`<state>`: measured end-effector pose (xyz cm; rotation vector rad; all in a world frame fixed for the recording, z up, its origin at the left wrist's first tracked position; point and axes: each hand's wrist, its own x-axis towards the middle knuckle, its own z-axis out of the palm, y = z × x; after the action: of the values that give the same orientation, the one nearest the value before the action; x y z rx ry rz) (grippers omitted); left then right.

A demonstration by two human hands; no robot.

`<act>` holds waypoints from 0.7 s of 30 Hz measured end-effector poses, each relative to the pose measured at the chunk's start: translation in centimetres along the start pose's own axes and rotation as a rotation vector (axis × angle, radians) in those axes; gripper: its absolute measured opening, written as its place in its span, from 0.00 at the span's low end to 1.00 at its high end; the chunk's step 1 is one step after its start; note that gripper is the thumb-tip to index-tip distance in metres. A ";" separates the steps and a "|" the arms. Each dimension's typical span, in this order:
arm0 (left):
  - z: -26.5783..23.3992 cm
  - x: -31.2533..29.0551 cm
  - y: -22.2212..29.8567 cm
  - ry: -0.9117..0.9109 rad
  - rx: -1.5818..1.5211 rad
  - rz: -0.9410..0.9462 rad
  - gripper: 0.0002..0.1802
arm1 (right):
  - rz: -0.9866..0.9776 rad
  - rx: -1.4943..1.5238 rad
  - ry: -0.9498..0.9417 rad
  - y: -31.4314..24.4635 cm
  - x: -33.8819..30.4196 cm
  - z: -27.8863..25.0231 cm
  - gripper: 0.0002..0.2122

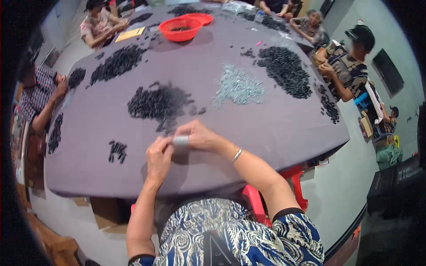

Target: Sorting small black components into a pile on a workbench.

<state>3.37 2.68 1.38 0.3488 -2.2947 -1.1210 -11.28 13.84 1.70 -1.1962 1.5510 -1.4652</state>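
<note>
My left hand (159, 157) and my right hand (199, 135) meet above the near middle of the table, fingertips pinched together. What the fingertips hold is too small to make out. A silvery-grey band or piece (180, 141) shows at my right fingers; whether it is wrapped round them or held cannot be told. Just beyond my hands spreads a pile of small black pieces (157, 102), with stragglers reaching toward my fingertips. To its right lies a heap of small pale silvery pieces (239, 86). A small group of black pieces (117, 151) sits left of my left hand.
A grey cloth covers the big table (88, 173). Further black piles (117, 64) (284, 71) lie left and right. Red plastic baskets (179, 30) stand at the far side. Several people sit round the edges, hands at the table. A red chair (256, 204) is beside me.
</note>
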 end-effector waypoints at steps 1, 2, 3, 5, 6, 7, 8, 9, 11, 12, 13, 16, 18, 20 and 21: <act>0.0 0.4 -0.2 0.018 0.041 0.040 0.09 | 0.075 -0.038 0.068 -0.4 -0.2 -0.7 0.06; 0.0 0.7 -0.9 0.027 0.056 0.060 0.08 | -0.050 -0.082 0.138 -0.4 -0.1 -1.3 0.04; -0.3 1.3 0.0 -0.009 -0.053 -0.015 0.10 | -0.087 -0.002 0.254 0.2 0.1 -1.8 0.03; -0.8 1.8 -0.4 0.010 -0.052 -0.058 0.10 | -0.048 -0.020 0.425 -1.2 0.1 -3.1 0.04; -0.8 2.2 -0.3 0.037 -0.158 -0.098 0.09 | -0.042 0.046 0.479 -0.8 0.2 -4.1 0.04; -0.8 2.1 -0.5 0.072 -0.262 -0.139 0.08 | -0.062 -0.002 0.514 -0.4 0.6 -4.8 0.05; -0.8 2.3 -0.8 0.067 -0.289 -0.155 0.08 | -0.090 -0.059 0.559 0.0 0.9 -5.6 0.05; -0.9 2.4 -1.1 0.068 -0.317 -0.163 0.07 | -0.089 -0.064 0.561 0.0 1.0 -5.8 0.04; -0.9 2.1 -1.9 0.079 -0.327 -0.166 0.07 | -0.086 -0.050 0.527 0.5 1.2 -6.5 0.04; -0.9 2.0 -2.2 0.072 -0.350 -0.205 0.08 | -0.080 -0.046 0.520 0.8 1.0 -6.6 0.04; -0.9 1.9 -2.4 0.066 -0.374 -0.241 0.08 | -0.032 -0.098 0.452 1.0 1.0 -6.7 0.05; -1.2 1.6 -3.2 0.073 -0.377 -0.296 0.09 | -0.053 -0.244 0.301 2.0 0.9 -6.2 0.05; -1.2 1.6 -3.7 0.086 -0.388 -0.306 0.09 | -0.113 -0.408 0.199 2.0 0.8 -5.6 0.05; -1.2 1.6 -3.9 0.101 -0.398 -0.315 0.09 | -0.167 -0.504 0.181 1.9 0.8 -5.0 0.06; -1.1 1.6 -3.8 0.111 -0.398 -0.318 0.10 | -0.220 -0.601 0.168 1.8 0.9 -4.7 0.07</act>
<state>2.68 -1.09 -0.51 0.6135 -1.9037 -1.6353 -16.18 14.60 0.66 -1.6590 2.1226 -1.2927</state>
